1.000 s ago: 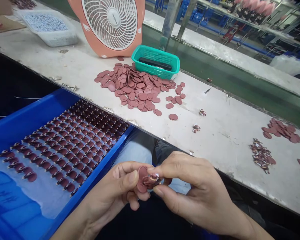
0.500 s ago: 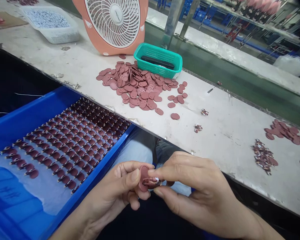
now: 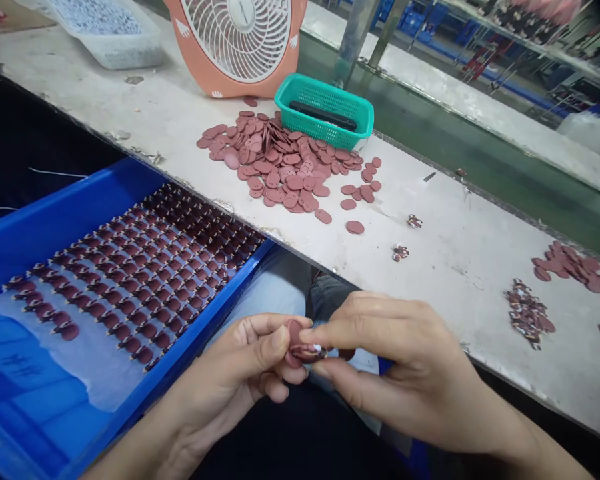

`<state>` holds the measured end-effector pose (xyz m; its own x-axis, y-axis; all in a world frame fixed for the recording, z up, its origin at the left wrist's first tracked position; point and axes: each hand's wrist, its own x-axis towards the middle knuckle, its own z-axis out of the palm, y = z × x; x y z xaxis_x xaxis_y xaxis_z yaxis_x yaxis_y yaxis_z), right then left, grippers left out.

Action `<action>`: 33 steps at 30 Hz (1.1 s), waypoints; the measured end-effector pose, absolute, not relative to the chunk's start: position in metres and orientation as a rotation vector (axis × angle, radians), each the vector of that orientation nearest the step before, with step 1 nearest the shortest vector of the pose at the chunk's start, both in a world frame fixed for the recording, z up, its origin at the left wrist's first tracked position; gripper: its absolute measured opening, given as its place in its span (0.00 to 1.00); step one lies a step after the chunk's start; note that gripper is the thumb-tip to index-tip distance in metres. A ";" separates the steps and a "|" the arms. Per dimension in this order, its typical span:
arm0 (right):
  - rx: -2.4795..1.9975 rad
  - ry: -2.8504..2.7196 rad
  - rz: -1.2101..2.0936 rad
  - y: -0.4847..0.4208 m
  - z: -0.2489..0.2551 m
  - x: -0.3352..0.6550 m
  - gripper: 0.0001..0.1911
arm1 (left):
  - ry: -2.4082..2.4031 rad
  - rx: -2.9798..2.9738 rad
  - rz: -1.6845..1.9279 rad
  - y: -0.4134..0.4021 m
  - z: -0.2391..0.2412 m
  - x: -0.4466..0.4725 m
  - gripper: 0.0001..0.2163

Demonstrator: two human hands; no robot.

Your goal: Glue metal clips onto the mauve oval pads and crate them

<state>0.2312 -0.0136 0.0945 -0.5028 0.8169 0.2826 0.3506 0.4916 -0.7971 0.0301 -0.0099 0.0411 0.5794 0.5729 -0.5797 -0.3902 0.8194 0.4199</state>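
My left hand (image 3: 260,357) is closed, with a reddish-brown oval disc (image 3: 295,330) between thumb and fingers. Against that disc's face lies a small brown-and-white piece (image 3: 307,352), pinched by the thumb and index finger of my right hand (image 3: 395,360). Behind those right fingers shows part of another dark reddish oval (image 3: 347,353); how it is held is hidden. Both hands are over my lap, in front of the table edge. To the left, a blue tray (image 3: 220,307) contains rows of discs with small dark-and-white pieces attached.
On the white table (image 3: 460,280) lies a large heap of oval discs (image 3: 280,163) beside a green basket (image 3: 330,123) and an orange fan (image 3: 240,40). Farther right are a smaller disc pile (image 3: 573,267) and a cluster of small pieces (image 3: 527,313). A white basket (image 3: 130,53) stands far left.
The small piece has turned and sits flatter against the disc, its white part toward my right fingers. Both hands have shifted slightly upward in the picture, and the camera view has moved a little.
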 end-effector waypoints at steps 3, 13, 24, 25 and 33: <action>-1.018 -2.045 0.988 -0.007 0.095 0.233 0.12 | 0.770 0.221 0.574 -0.009 0.042 0.033 0.15; -1.097 -1.991 1.103 -0.003 0.093 0.233 0.10 | 0.840 0.146 0.605 -0.011 0.043 0.037 0.16; -0.953 -2.081 0.902 -0.012 0.095 0.233 0.13 | 0.848 0.310 0.662 -0.016 0.051 0.035 0.13; -0.934 -2.091 0.872 -0.014 0.096 0.233 0.14 | 0.835 0.335 0.674 -0.016 0.053 0.035 0.12; -0.933 -2.221 0.737 -0.028 0.116 0.229 0.11 | 0.765 0.455 0.675 -0.021 0.059 0.028 0.11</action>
